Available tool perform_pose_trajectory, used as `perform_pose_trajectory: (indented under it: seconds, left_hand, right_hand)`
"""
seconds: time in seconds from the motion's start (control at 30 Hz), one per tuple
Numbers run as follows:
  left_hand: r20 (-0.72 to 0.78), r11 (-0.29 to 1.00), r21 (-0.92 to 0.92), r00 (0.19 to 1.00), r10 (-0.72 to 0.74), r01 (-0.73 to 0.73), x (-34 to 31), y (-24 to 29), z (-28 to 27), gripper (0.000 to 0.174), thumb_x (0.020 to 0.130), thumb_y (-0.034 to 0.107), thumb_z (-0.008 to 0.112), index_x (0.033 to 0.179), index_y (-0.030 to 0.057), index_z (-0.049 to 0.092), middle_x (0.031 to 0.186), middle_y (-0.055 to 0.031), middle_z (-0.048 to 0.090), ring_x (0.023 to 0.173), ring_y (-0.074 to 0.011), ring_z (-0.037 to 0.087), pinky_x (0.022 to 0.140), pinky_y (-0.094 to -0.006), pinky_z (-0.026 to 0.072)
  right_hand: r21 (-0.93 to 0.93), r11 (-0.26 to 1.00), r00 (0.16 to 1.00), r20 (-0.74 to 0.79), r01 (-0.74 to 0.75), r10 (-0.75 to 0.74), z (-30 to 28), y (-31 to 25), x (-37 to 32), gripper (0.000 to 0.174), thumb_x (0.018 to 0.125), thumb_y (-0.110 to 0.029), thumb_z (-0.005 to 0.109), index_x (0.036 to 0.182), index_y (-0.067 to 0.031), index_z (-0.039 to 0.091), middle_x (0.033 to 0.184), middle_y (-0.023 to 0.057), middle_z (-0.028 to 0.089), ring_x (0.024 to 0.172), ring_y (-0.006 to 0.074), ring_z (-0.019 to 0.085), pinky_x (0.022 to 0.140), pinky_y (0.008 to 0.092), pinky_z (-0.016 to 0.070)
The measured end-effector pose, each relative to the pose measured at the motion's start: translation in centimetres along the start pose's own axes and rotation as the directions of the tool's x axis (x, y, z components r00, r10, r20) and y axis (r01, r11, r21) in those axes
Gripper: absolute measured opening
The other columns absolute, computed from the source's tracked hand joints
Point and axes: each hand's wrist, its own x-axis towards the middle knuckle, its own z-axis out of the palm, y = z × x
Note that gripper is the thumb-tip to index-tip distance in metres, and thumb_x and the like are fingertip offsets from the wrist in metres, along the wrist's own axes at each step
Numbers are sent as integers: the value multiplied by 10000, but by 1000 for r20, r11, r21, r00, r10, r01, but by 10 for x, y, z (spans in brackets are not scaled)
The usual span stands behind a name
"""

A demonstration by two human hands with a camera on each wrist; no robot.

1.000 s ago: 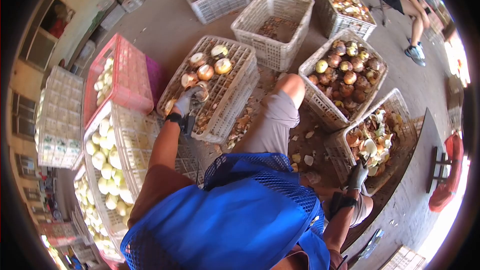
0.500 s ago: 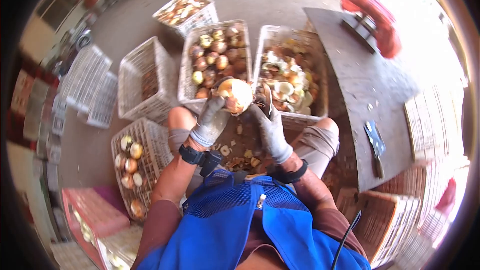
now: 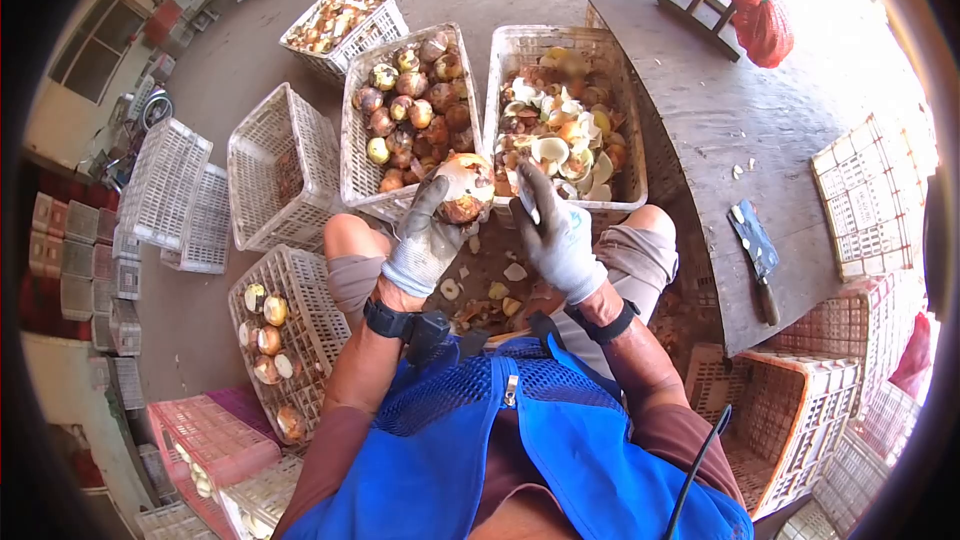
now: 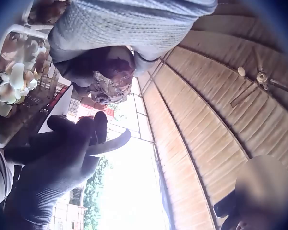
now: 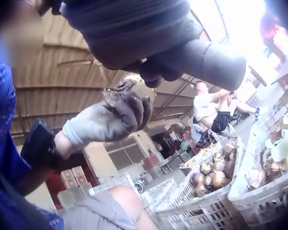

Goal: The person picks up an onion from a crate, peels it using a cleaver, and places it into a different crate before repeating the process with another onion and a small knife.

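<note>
My gloved left hand (image 3: pixel 422 240) grips a large onion (image 3: pixel 466 185) in front of my knees, its brown root end towards me and pale flesh above. My gloved right hand (image 3: pixel 555 240) is just to the right, apart from the onion, its fingers round a small knife. In the left wrist view the short curved blade (image 4: pixel 113 143) sticks out from the fingers; the handle is hidden by the glove. Beyond the hands stand a crate (image 3: pixel 375 202) of brown-skinned onions and a crate (image 3: pixel 632 155) of peelings and skins.
A grey table (image 3: pixel 670 80) on the right bears a cleaver (image 3: pixel 755 240) and a red net roll (image 3: pixel 735 10). By my left knee, several trimmed onions (image 3: pixel 270 340) lie on an upturned crate (image 3: pixel 318 305). More crates surround me. Scraps litter the floor. Another person (image 5: pixel 216 108) sits farther off.
My left hand has come from the upturned crate to the front with an onion. My right hand has come from beside the peelings crate, and now stands a little off the onion. My head has turned right.
</note>
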Motion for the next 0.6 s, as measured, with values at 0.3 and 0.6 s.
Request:
perform_pose_trajectory:
  seconds: [0.3, 0.6]
  left_hand:
    - [-35, 998, -60, 999, -13, 11, -2, -12, 3, 443, 918, 287, 600, 1297, 94, 476, 1215, -64, 582, 1071, -190, 582, 792, -332, 524]
    - [-103, 999, -55, 995, -9, 4, 1, -21, -1, 382, 968, 305, 508, 1280, 84, 494, 1172, -54, 595, 972, -163, 614, 663, -253, 517]
  right_hand:
    - [-132, 991, 971, 241, 28, 4, 6, 5, -19, 818, 736, -113, 655, 1453, -89, 260, 901, 157, 659, 750, 311, 658, 640, 399, 533]
    - [-123, 990, 968, 231, -71, 99, 18, 12, -21, 814, 746, -100, 622, 1461, -90, 234, 847, 170, 655, 716, 343, 647, 615, 413, 525]
